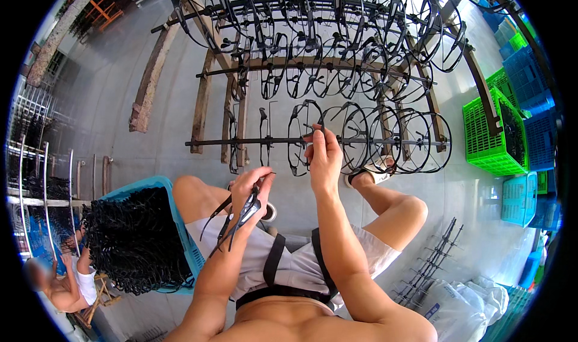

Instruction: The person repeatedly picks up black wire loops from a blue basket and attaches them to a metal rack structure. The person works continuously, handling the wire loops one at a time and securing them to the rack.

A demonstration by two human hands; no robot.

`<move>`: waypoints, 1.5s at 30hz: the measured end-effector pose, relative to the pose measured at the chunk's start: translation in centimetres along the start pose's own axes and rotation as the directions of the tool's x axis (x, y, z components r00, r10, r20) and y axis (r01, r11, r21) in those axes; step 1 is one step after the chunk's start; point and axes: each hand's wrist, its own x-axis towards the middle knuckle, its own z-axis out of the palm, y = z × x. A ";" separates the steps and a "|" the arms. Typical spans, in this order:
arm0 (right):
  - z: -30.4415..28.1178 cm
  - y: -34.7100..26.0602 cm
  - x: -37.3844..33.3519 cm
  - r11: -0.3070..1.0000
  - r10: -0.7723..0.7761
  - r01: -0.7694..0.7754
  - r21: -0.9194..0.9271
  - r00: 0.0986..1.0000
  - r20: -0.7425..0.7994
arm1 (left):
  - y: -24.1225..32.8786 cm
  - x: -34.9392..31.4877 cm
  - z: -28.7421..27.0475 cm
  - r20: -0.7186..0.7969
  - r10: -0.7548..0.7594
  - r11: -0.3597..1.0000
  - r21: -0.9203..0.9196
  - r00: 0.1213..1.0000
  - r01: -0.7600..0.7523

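My left hand [251, 191] is closed around a few thin black curved pieces [227, 228] that look like spectacle frames. They dangle below its fingers beside my wrist, and its thumb and fingertips come together near a small dark tip. My right hand [324, 152] reaches up to the lowest black rod [241, 141] of a rack. Its fingers pinch a black curved frame [295, 119] that hangs on this rod. To the right, several similar hoop-shaped frames [355, 138] hang on the same rod. How the piece meets the rod is hidden behind my fingers.
Higher rods [313, 65] on wooden posts [201, 101] carry many more black frames. A blue crate [189, 240] heaped with black pieces [138, 240] stands by my left leg. Green crates [490, 131], bare hooked rods [428, 264] and white bags [463, 306] lie right. Another person [72, 282] sits far left.
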 end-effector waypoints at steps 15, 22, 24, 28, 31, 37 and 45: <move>-0.9 1.3 -2.3 0.991 -0.072 0.072 0.111 0.997 -0.008 | -0.6 0.0 0.3 -0.049 -0.014 0.996 -0.084 0.999 0.010; -3.0 3.0 -5.5 0.985 -0.159 0.150 0.090 0.982 0.102 | -0.3 0.8 0.3 -0.011 -0.016 0.990 -0.144 1.000 0.015; -3.5 4.0 -4.9 0.971 -0.233 0.236 -0.029 0.968 0.089 | -1.1 0.7 0.7 -0.030 -0.036 0.972 -0.233 0.999 0.028; -3.1 4.4 -5.1 0.984 -0.171 0.169 0.050 0.985 0.032 | -1.1 1.0 0.5 -0.016 -0.047 0.977 -0.207 0.999 0.043; -2.4 4.3 -5.1 0.982 -0.137 0.138 0.132 0.990 -0.017 | -1.1 0.9 0.8 -0.017 -0.070 0.972 -0.227 0.997 0.064; -1.9 3.3 -5.0 0.989 -0.095 0.094 0.117 0.995 0.004 | -0.8 0.7 0.2 0.033 -0.090 0.974 -0.204 0.995 0.095; -0.1 -2.6 -10.4 0.732 -0.272 0.610 -0.305 0.671 0.690 | 2.2 -2.9 -4.5 0.299 -0.117 0.609 -0.732 0.947 0.306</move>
